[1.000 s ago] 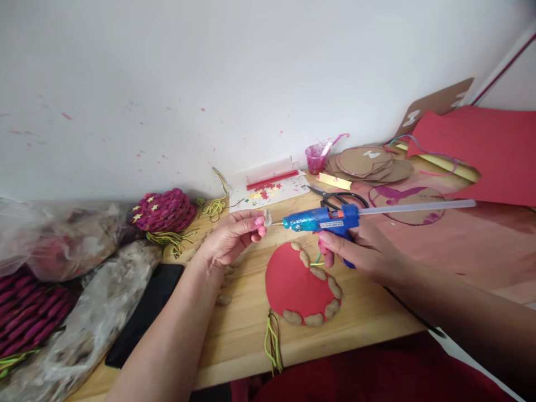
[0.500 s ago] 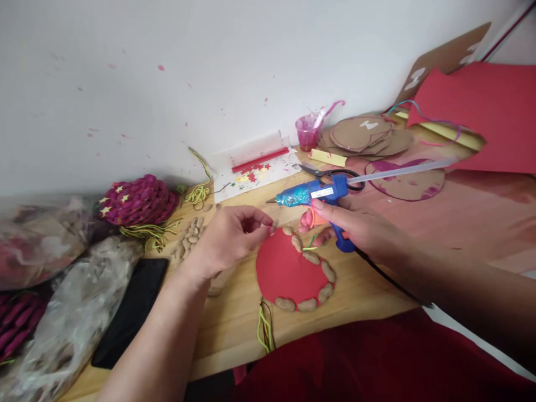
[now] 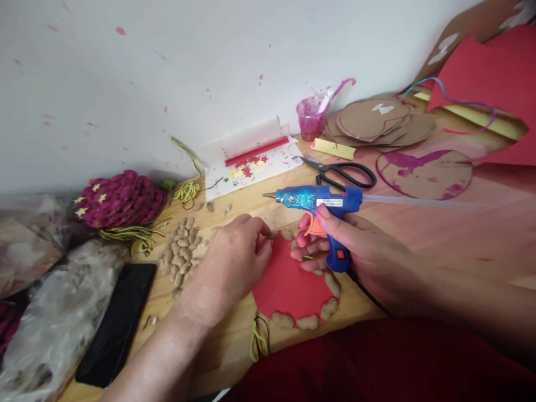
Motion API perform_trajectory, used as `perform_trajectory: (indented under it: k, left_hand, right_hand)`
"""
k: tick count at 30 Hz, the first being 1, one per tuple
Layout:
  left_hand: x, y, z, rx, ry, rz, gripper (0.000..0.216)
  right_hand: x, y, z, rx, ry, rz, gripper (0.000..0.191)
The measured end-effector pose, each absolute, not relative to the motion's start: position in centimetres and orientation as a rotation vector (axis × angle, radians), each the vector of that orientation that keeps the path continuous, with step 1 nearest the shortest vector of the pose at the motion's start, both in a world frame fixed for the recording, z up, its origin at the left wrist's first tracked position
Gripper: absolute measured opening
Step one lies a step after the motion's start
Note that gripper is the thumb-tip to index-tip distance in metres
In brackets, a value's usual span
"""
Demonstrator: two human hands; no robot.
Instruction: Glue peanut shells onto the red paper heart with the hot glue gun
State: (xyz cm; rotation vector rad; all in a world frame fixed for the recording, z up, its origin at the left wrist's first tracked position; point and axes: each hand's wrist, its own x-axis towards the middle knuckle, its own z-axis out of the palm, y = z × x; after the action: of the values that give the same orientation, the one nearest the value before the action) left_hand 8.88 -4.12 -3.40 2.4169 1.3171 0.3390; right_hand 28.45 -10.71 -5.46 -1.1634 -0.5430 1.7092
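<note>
A red heart-shaped piece (image 3: pixel 288 285) lies on the wooden table, with peanuts (image 3: pixel 307 322) set along part of its edge. My left hand (image 3: pixel 237 262) is at the heart's upper left edge, thumb and fingers closed on a peanut (image 3: pixel 272 234) that is mostly hidden. My right hand (image 3: pixel 355 240) holds a blue hot glue gun (image 3: pixel 320 200) by its handle, above the heart's right side. The gun's nozzle points left, and a clear glue stick (image 3: pixel 410 199) juts from its back. Left of my left hand lies a heap of loose peanuts (image 3: pixel 180 251).
Black-handled scissors (image 3: pixel 352 174) lie behind the glue gun. Star confetti (image 3: pixel 247 166) rests on white paper near the wall. A stained plastic cup (image 3: pixel 310 120) stands beside stacked cardboard pieces (image 3: pixel 372 120). At left are a black phone (image 3: pixel 119 326), plastic bags (image 3: pixel 71 318) and a purple star-dotted piece (image 3: pixel 121 201).
My right hand has turned and come lower with the glue gun, covering more of the heart's right edge. My left hand stays at the upper left edge. The camera view has shifted.
</note>
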Motion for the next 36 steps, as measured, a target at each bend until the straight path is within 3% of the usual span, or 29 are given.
perform_trajectory:
  k: [36]
  left_hand:
    - [9.3, -5.0, -3.6, 2.648, 1.392, 0.085, 0.015]
  right_hand:
    - [28.2, -10.6, -4.3, -1.245, -0.374, 1.754, 0.031]
